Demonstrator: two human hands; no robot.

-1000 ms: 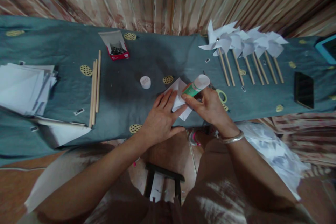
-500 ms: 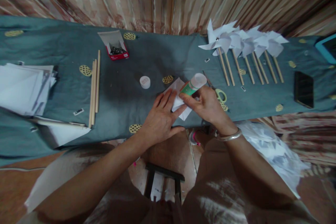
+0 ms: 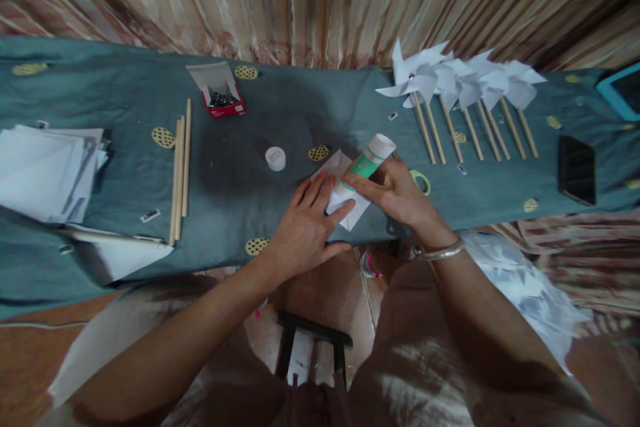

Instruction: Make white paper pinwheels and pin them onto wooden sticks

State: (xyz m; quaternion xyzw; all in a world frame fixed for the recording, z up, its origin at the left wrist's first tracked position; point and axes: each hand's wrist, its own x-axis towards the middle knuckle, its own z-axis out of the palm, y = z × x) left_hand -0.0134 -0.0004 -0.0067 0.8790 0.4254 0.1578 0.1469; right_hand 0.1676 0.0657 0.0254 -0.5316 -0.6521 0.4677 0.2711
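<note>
My right hand [image 3: 400,190] is closed around a green and white glue stick [image 3: 369,159], tilted with its lower end against a small folded white paper [image 3: 357,213]. Flat on the left part of that paper lies my left hand [image 3: 307,227], fingers spread. The white glue stick cap [image 3: 275,159] stands on the cloth to the left. Partly behind my right hand, scissors [image 3: 420,181] show one pale green handle loop.
Several white paper pinwheels [image 3: 463,80] on wooden sticks lie at the back right, near a black phone [image 3: 577,170] and a blue-edged device [image 3: 620,92]. Leftward are an open red box [image 3: 224,107] of small metal pieces, wooden sticks [image 3: 180,177] and a paper stack [image 3: 45,170].
My right hand has shifted slightly right and down with the glue stick, covering more of the scissors. My left hand stays in place on the paper.
</note>
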